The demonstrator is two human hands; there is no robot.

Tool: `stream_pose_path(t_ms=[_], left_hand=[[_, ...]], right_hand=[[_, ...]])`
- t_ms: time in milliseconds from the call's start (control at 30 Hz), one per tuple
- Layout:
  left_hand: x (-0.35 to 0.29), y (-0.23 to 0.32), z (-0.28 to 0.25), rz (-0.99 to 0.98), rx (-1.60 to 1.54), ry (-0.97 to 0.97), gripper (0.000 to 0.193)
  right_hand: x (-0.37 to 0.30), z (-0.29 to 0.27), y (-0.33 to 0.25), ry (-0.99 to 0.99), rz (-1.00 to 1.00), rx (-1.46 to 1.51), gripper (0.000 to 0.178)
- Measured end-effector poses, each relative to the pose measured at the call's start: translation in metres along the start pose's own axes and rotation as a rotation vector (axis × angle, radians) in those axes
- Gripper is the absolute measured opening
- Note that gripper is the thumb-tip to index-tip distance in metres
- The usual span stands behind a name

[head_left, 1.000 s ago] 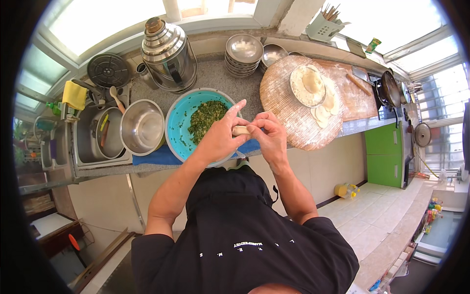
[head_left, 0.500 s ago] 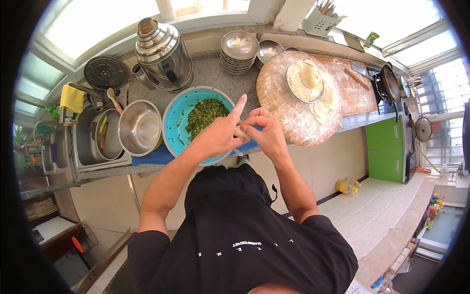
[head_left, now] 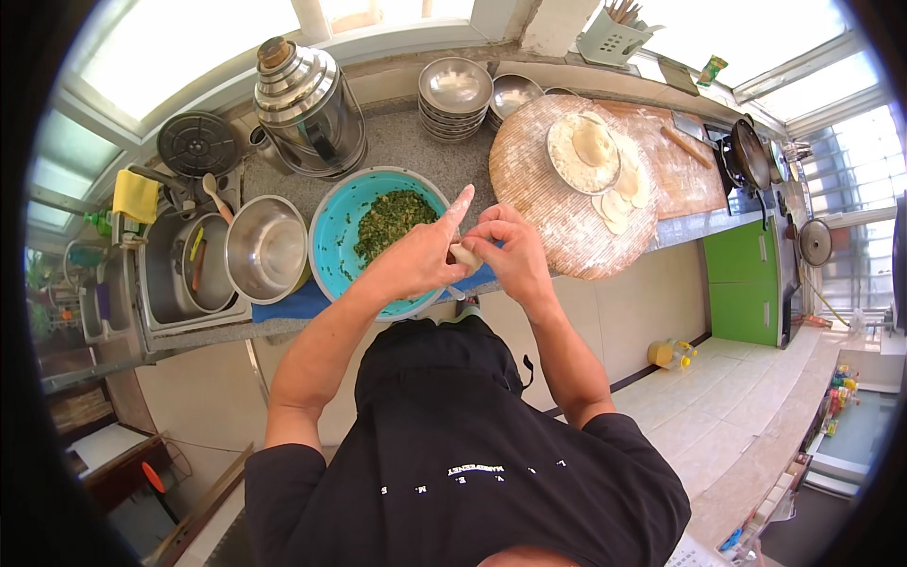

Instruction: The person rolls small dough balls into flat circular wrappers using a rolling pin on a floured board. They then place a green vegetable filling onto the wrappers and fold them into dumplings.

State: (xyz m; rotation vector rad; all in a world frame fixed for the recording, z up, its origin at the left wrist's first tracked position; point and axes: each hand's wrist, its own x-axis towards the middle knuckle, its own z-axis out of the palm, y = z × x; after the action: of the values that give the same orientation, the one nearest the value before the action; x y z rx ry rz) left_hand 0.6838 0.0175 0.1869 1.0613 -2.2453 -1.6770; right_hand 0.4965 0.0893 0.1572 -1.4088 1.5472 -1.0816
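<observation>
A pale dumpling (head_left: 464, 255) is held between my two hands, just off the right rim of a turquoise bowl (head_left: 326, 236). My left hand (head_left: 422, 253) cups it from the left with the index finger pointing up, floury at the tip. The fingers of my right hand (head_left: 510, 248) pinch its edge from the right. Inside the bowl lies a chopped green filling (head_left: 395, 225). On a floured round woven board (head_left: 529, 180) to the right, a metal dish of flour (head_left: 567, 170) carries a round dough wrapper (head_left: 593, 146). More flat wrappers (head_left: 619, 206) overlap beside the dish.
An empty steel bowl (head_left: 266, 248) stands between the turquoise bowl and the sink (head_left: 161, 307). Behind are a large metal thermos (head_left: 307, 109) and stacked steel bowls (head_left: 455, 87). A rolling pin (head_left: 687, 147) lies on a floured wooden board (head_left: 661, 184), near a wok (head_left: 751, 156).
Both hands stay around the dumpling, with only slight finger movement at its edge. The whole view has shifted a little, so the counter things sit slightly further left.
</observation>
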Motion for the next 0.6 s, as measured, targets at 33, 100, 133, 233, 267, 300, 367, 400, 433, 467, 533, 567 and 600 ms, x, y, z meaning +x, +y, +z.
stream_pose_path(t_ms=[33, 100, 133, 233, 267, 300, 367, 400, 433, 467, 533, 567, 600], left_hand=[[-0.001, 0.003, -0.002, -0.015, -0.028, -0.011, 0.114], [-0.002, 0.004, -0.002, -0.021, -0.078, -0.024, 0.113], [-0.003, 0.004, -0.002, -0.010, -0.099, -0.027, 0.113], [-0.004, -0.002, -0.001, 0.041, -0.156, -0.022, 0.110], [-0.005, -0.004, 0.000, 0.060, -0.173, -0.018, 0.109], [-0.006, -0.006, 0.000, 0.059, -0.175, -0.028, 0.109], [-0.006, -0.008, 0.000, 0.059, -0.180, -0.050, 0.109], [-0.006, -0.008, -0.001, 0.056, -0.165, -0.060, 0.110], [-0.007, -0.006, -0.002, 0.054, -0.149, -0.070, 0.110], [-0.007, -0.005, -0.002, 0.051, -0.133, -0.079, 0.111], [-0.008, -0.005, -0.001, 0.061, -0.137, -0.081, 0.111], [-0.009, -0.005, -0.001, 0.065, -0.138, -0.082, 0.111], [-0.009, -0.006, -0.001, 0.066, -0.138, -0.082, 0.111]], right_hand=[[-0.001, 0.001, -0.001, 0.027, -0.008, -0.013, 0.010], [-0.004, 0.003, -0.003, 0.081, -0.023, -0.040, 0.010], [-0.005, 0.004, 0.000, 0.081, -0.027, 0.021, 0.010], [-0.005, 0.004, 0.010, 0.066, -0.010, 0.179, 0.011], [-0.003, 0.002, 0.010, 0.051, 0.014, 0.214, 0.012], [-0.003, 0.001, 0.010, 0.036, 0.038, 0.249, 0.012], [-0.004, -0.002, 0.012, -0.039, 0.095, 0.377, 0.012], [-0.004, -0.003, 0.013, -0.076, 0.124, 0.441, 0.013], [-0.005, -0.003, 0.014, -0.078, 0.131, 0.456, 0.012], [-0.006, -0.003, 0.015, -0.079, 0.138, 0.470, 0.011], [-0.007, -0.003, 0.015, -0.082, 0.133, 0.452, 0.010], [-0.008, -0.003, 0.014, -0.082, 0.121, 0.419, 0.010], [-0.008, -0.003, 0.012, -0.082, 0.109, 0.386, 0.010]])
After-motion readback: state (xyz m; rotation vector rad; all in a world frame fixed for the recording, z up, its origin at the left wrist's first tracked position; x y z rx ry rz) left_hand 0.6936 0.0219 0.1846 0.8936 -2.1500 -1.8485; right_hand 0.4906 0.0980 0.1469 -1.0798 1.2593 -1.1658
